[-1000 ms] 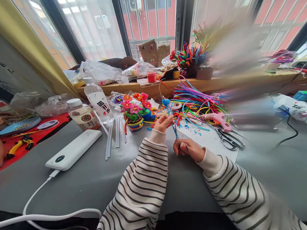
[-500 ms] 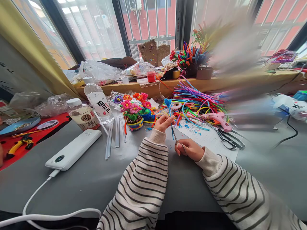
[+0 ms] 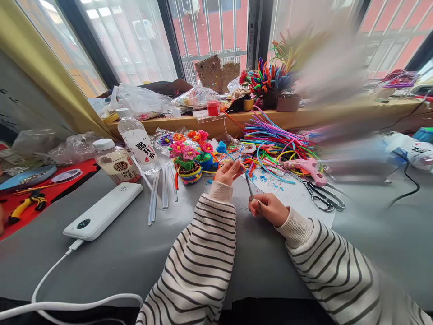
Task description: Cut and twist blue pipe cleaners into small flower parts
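My left hand (image 3: 228,173), closed in a pinch, holds a blue pipe-cleaner flower (image 3: 221,147). Its fluffy head tips to the left, and thin blue stem ends stick up past the fingers. In my right hand (image 3: 269,208) is a pair of small metal scissors (image 3: 249,185). Its slim blades point up at the left fingertips, close to the blue stem; whether they touch it I cannot tell. My fingers hide most of the scissors' handles. Blue clippings (image 3: 275,181) lie on the white sheet (image 3: 293,198) beyond my right hand.
Potted pink pipe-cleaner flowers (image 3: 186,158) stand left of my hands. A heap of colourful pipe cleaners (image 3: 277,135) lies behind. A pink glue gun (image 3: 313,170) and large black scissors (image 3: 323,198) are to the right. Bottles (image 3: 140,146) and a white power bank (image 3: 104,212) stand left.
The blue flower has swung from upright to tilted left, and its stem ends now point up instead of down. The scissors have moved slightly, blades nearer the left fingers.
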Available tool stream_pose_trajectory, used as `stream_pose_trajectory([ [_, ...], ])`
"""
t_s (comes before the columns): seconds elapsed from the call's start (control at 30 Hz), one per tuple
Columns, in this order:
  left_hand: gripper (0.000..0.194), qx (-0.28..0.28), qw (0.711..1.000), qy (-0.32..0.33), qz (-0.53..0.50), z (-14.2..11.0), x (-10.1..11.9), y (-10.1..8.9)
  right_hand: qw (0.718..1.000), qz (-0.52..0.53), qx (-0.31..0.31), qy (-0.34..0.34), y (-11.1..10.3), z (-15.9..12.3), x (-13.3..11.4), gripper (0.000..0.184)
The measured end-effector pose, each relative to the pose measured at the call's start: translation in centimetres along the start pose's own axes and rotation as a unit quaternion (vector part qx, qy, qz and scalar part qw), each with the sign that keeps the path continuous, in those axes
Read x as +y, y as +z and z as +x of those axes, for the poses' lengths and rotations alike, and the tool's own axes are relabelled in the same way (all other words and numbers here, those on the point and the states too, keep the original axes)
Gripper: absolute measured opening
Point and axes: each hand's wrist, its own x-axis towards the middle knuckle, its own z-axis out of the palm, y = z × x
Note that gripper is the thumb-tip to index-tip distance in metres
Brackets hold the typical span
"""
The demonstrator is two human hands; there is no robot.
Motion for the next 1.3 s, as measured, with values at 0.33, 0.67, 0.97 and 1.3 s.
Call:
stream_pose_trajectory([
  [0.33,0.018,0.052,0.995,0.056,-0.060,0.59,-0.35,-0.48,0.998,-0.049,-0.030,-0.028,-0.06,0.07,-0.05,0.063],
  [0.67,0.019,-0.005,0.999,0.022,0.037,-0.06,-0.09,-0.21,0.996,-0.085,0.006,-0.017,0.06,0.08,-0.02,0.057],
  [0.97,0.018,-0.011,0.997,0.005,0.071,-0.03,-0.05,-0.15,0.997,-0.081,-0.007,-0.012,0.04,0.06,0.33,0.049],
  [1.3,0.018,0.022,0.999,0.000,0.048,0.01,-0.24,0.05,0.996,-0.090,0.022,-0.012,0.12,0.16,0.52,0.046],
])
